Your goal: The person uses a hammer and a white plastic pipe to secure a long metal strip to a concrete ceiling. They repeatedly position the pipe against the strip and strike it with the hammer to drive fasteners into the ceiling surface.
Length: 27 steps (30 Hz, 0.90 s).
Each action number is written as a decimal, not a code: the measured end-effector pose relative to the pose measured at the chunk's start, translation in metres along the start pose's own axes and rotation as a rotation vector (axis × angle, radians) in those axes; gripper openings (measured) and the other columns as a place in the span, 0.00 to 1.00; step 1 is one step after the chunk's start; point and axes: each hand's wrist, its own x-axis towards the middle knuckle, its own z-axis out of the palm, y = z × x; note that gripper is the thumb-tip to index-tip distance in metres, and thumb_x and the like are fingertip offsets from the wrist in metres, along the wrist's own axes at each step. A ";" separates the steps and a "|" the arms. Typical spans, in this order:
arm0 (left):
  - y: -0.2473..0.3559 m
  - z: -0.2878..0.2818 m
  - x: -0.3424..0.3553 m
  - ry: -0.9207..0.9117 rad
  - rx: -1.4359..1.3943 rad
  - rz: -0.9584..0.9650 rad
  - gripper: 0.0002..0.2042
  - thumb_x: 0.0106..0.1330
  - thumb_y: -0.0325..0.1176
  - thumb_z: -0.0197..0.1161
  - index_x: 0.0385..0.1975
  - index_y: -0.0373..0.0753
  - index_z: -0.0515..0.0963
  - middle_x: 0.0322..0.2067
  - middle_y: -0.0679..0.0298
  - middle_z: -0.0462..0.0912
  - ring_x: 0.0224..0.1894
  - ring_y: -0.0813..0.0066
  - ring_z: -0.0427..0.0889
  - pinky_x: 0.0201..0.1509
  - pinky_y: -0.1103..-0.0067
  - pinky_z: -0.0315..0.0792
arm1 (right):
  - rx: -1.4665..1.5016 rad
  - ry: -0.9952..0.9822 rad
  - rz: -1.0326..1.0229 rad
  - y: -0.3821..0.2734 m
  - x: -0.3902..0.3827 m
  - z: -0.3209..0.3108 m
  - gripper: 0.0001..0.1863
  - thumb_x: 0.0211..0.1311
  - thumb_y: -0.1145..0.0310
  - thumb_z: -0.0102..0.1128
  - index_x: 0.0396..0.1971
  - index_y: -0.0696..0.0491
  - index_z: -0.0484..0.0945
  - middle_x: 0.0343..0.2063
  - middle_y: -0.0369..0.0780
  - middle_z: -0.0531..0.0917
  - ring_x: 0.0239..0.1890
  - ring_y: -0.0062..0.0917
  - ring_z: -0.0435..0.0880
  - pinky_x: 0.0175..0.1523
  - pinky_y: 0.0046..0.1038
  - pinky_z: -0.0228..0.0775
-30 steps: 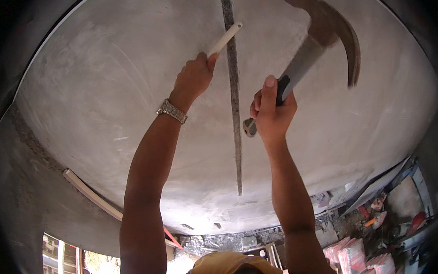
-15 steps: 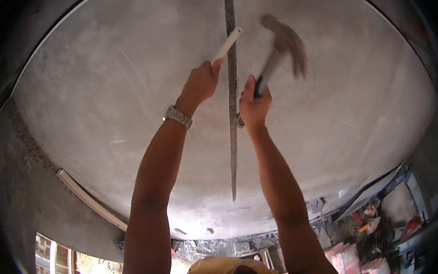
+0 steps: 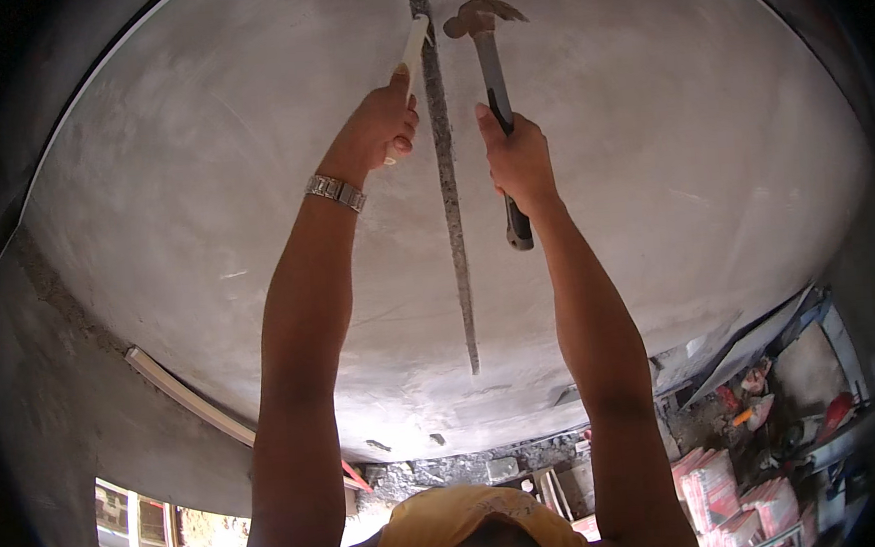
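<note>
A long, narrow groove (image 3: 443, 148) is cut into the grey plastered wall (image 3: 632, 181) in front of me. My left hand (image 3: 378, 127) is closed around a slim off-white rod (image 3: 414, 46), possibly a tube, whose far end meets the groove near its top. A short piece of it shows below the fingers. To the right of the groove, my right hand (image 3: 521, 160) grips a claw hammer (image 3: 490, 60) by its black and grey handle. The hammer's brown metal head is beside the rod's far end, apart from it in the picture.
A pale strip of trim (image 3: 190, 397) leans at the lower left. Pink and white sacks (image 3: 709, 487) lie at the lower right, near an orange-handled thing (image 3: 745, 417) and other clutter. A bright window-like opening (image 3: 138, 532) is at the bottom left.
The hammer has swung left and upward, its head now close to the rod's end. My left hand and the rod have moved up along the groove; the view has shifted slightly.
</note>
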 end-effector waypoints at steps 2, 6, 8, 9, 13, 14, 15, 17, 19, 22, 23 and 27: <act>0.000 -0.006 -0.003 0.067 0.154 0.099 0.26 0.73 0.64 0.44 0.23 0.47 0.65 0.16 0.77 0.58 0.15 0.87 0.53 0.15 0.85 0.54 | 0.080 -0.011 0.013 0.001 -0.021 -0.009 0.26 0.70 0.49 0.55 0.23 0.59 0.74 0.15 0.41 0.75 0.19 0.27 0.75 0.28 0.32 0.68; 0.008 -0.013 -0.008 0.185 0.427 0.209 0.27 0.73 0.64 0.43 0.24 0.47 0.65 0.16 0.77 0.57 0.15 0.87 0.54 0.15 0.84 0.55 | 0.215 0.022 0.037 0.011 -0.057 -0.023 0.25 0.71 0.50 0.55 0.21 0.56 0.71 0.14 0.33 0.70 0.19 0.17 0.67 0.25 0.27 0.62; 0.007 -0.019 -0.006 0.227 0.579 0.263 0.27 0.75 0.62 0.42 0.24 0.44 0.66 0.15 0.72 0.64 0.13 0.80 0.61 0.15 0.78 0.60 | 0.248 0.016 0.073 0.011 -0.068 -0.028 0.25 0.71 0.50 0.55 0.22 0.55 0.70 0.14 0.32 0.69 0.19 0.15 0.65 0.25 0.25 0.61; 0.006 -0.020 -0.003 0.247 0.653 0.291 0.28 0.75 0.61 0.41 0.24 0.42 0.67 0.15 0.69 0.67 0.12 0.76 0.65 0.15 0.75 0.62 | 0.261 0.014 0.075 0.011 -0.072 -0.032 0.24 0.71 0.50 0.55 0.22 0.55 0.70 0.14 0.31 0.69 0.19 0.14 0.65 0.24 0.25 0.60; -0.021 -0.032 0.020 0.432 1.097 0.724 0.27 0.77 0.56 0.41 0.30 0.35 0.71 0.20 0.49 0.78 0.20 0.48 0.79 0.20 0.61 0.70 | 0.326 0.047 0.001 0.016 -0.081 -0.028 0.22 0.72 0.50 0.55 0.27 0.55 0.70 0.14 0.30 0.69 0.20 0.13 0.65 0.25 0.24 0.60; -0.029 -0.026 0.019 0.438 1.112 0.679 0.26 0.77 0.55 0.41 0.32 0.34 0.71 0.21 0.46 0.79 0.23 0.43 0.80 0.22 0.59 0.70 | 0.369 0.058 -0.010 0.017 -0.085 -0.027 0.21 0.72 0.51 0.54 0.27 0.54 0.70 0.14 0.30 0.69 0.19 0.12 0.65 0.24 0.23 0.60; -0.030 -0.019 0.016 0.450 1.122 0.638 0.26 0.77 0.54 0.41 0.34 0.33 0.71 0.22 0.42 0.80 0.26 0.38 0.80 0.24 0.56 0.71 | 0.410 0.067 -0.027 0.015 -0.087 -0.026 0.20 0.73 0.52 0.54 0.28 0.54 0.69 0.14 0.29 0.69 0.19 0.12 0.65 0.24 0.22 0.59; -0.033 -0.015 0.017 0.473 1.148 0.633 0.25 0.77 0.53 0.43 0.35 0.34 0.71 0.21 0.45 0.80 0.26 0.40 0.82 0.25 0.56 0.73 | 0.507 0.075 -0.047 0.011 -0.088 -0.022 0.19 0.73 0.54 0.54 0.28 0.53 0.69 0.14 0.28 0.69 0.18 0.10 0.65 0.22 0.20 0.59; -0.030 -0.008 0.009 0.451 1.108 0.585 0.25 0.77 0.53 0.42 0.33 0.33 0.71 0.22 0.42 0.81 0.29 0.37 0.82 0.28 0.52 0.77 | 0.608 0.073 -0.042 0.004 -0.088 -0.020 0.18 0.74 0.56 0.54 0.27 0.52 0.68 0.14 0.27 0.69 0.17 0.09 0.65 0.21 0.18 0.58; -0.035 -0.011 0.009 0.491 1.111 0.618 0.25 0.77 0.53 0.43 0.34 0.33 0.71 0.19 0.46 0.79 0.24 0.41 0.82 0.23 0.58 0.73 | 0.744 0.131 -0.172 -0.003 -0.081 -0.003 0.17 0.74 0.58 0.55 0.26 0.51 0.67 0.14 0.27 0.69 0.15 0.09 0.65 0.19 0.18 0.57; -0.035 -0.011 0.010 0.498 1.095 0.611 0.25 0.77 0.53 0.43 0.34 0.33 0.72 0.20 0.45 0.80 0.24 0.41 0.82 0.24 0.57 0.73 | 0.808 0.155 -0.201 -0.004 -0.076 0.006 0.17 0.73 0.58 0.55 0.26 0.51 0.68 0.14 0.28 0.69 0.15 0.09 0.65 0.19 0.18 0.57; -0.034 0.004 0.010 0.509 1.046 0.600 0.25 0.76 0.53 0.45 0.34 0.33 0.72 0.21 0.43 0.80 0.28 0.38 0.81 0.28 0.54 0.74 | 0.820 0.239 -0.175 0.009 -0.033 0.051 0.18 0.72 0.55 0.57 0.26 0.52 0.68 0.14 0.31 0.70 0.15 0.11 0.68 0.19 0.19 0.59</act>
